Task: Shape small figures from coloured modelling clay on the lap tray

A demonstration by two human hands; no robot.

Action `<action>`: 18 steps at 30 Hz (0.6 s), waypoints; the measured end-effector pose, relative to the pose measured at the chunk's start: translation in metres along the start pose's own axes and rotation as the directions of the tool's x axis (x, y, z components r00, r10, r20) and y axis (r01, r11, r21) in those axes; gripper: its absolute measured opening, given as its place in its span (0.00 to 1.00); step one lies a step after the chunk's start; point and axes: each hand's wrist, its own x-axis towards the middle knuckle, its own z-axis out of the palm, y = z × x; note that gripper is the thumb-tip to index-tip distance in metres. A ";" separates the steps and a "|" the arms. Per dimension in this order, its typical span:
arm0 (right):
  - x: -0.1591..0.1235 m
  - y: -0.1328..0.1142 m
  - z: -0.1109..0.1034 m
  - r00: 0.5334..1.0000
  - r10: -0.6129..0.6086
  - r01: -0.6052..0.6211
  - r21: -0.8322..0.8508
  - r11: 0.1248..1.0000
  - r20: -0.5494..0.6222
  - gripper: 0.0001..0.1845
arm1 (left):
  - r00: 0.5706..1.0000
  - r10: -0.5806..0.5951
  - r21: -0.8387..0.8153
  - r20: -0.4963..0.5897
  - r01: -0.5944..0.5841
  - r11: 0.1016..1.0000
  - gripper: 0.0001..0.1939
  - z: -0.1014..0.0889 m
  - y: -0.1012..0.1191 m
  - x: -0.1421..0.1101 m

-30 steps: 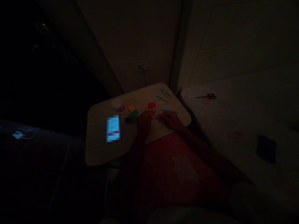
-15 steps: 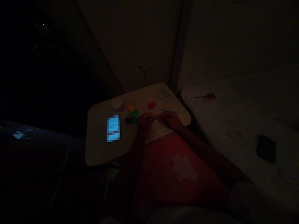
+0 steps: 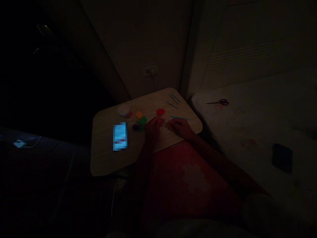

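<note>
In the head view, the light is dim over my table (image 3: pixel 105 158), a pale, wood-grained top with rounded corners that fills the middle of the frame. Just above centre sits a red lump (image 3: pixel 160 111), smooth and roundish, beyond my fingers; left of it are a rounded orange lump (image 3: pixel 139 114), an uneven green lump (image 3: pixel 142 121) and, at its lower left, a dark purple lump (image 3: pixel 135 127). A flat blue stick (image 3: pixel 179 117) lies right of centre, just beyond my right hand, with three thin sticks (image 3: pixel 172 105) above it, near the table's far corner. The round tub (image 3: pixel 124 110), left of the orange lump, looks whitish with a reddish patch low on its right; I can't make out what it holds. My left hand (image 3: pixel 153 127) is at centre beside the green lump, fingers bent toward the right; my right hand (image 3: pixel 180 127) faces it, fingers curled in, a small gap between the two. It is too dark to tell whether either hand grips anything. Both forearms reach up from the bottom of the frame, over red cloth (image 3: pixel 170 175).
</note>
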 end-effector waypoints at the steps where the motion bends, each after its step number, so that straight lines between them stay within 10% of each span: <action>1: 0.000 0.000 0.000 1.000 0.001 -0.001 0.004 1.000 0.001 0.23 | 1.000 0.006 -0.007 -0.009 -0.006 1.000 0.14 0.001 0.000 0.000; 18: -0.001 0.001 -0.001 0.988 -0.157 0.155 -0.093 0.984 -0.015 0.21 | 0.982 -0.002 0.006 0.187 0.001 1.000 0.13 0.003 0.009 -0.002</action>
